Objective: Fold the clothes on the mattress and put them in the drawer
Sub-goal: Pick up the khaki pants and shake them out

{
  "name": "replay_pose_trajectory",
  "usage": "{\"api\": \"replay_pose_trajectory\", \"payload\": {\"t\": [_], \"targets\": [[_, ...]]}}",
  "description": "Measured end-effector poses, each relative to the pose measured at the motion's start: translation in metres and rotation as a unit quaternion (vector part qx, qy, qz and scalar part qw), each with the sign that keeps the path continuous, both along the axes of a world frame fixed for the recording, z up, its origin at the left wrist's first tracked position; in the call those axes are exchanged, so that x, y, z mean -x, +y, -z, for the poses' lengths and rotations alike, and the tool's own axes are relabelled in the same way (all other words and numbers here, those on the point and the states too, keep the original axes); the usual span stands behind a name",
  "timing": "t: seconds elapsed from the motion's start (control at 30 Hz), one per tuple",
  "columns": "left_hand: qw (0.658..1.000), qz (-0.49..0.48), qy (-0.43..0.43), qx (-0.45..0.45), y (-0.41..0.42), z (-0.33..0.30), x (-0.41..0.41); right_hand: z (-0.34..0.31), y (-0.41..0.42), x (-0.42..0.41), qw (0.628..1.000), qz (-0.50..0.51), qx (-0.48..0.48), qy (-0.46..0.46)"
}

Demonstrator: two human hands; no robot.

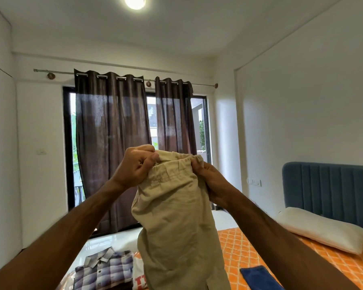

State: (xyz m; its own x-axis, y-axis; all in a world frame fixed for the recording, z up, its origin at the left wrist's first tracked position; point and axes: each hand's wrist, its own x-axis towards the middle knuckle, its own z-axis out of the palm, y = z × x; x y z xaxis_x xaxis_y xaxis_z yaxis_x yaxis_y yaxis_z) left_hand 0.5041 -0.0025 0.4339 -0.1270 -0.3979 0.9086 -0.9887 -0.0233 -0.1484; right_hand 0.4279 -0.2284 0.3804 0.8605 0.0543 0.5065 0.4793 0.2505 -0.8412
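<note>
I hold a pair of beige trousers (176, 222) up in the air in front of me by the elastic waistband. My left hand (134, 166) pinches the waistband's left end and my right hand (210, 181) grips its right end. The trousers hang down over the mattress with its orange patterned sheet (245, 254). A folded plaid shirt (105, 271) lies at the mattress's left edge, with a white and orange garment (139, 277) beside it. A blue cloth (258, 277) lies on the sheet at the lower right. No drawer is in view.
A white pillow (321, 229) lies against the blue padded headboard (331, 185) on the right. Brown curtains (113, 147) cover a glass door straight ahead. White glossy floor (113, 239) runs between the mattress and the door.
</note>
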Motion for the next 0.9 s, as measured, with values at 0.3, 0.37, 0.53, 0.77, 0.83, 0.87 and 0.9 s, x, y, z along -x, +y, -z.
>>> {"api": "replay_pose_trajectory", "payload": {"t": [0.3,0.37,0.53,0.77,0.83,0.87,0.9], "targets": [[0.968,-0.099,0.088,-0.214,0.018,0.036,-0.041,0.015,0.002,-0.027,0.975,0.199,0.054,-0.086],[0.975,-0.076,0.149,-0.148,0.017,0.041,-0.046,0.018,0.001,-0.031,0.969,0.224,0.055,-0.093],[0.930,0.069,0.362,-0.010,0.009,0.042,-0.049,0.015,0.008,-0.034,0.946,0.290,-0.003,-0.143],[0.804,0.043,0.590,0.064,-0.008,0.042,-0.062,-0.010,0.011,-0.053,0.942,0.321,-0.042,-0.092],[0.781,-0.009,0.620,0.076,-0.025,0.049,-0.059,-0.016,0.010,-0.063,0.936,0.344,-0.041,-0.065],[0.782,-0.022,0.614,0.102,-0.034,0.046,-0.055,-0.022,0.009,-0.066,0.935,0.349,-0.034,-0.054],[0.787,-0.031,0.602,0.129,-0.042,0.043,-0.053,-0.027,0.008,-0.066,0.931,0.363,-0.014,-0.050]]}}
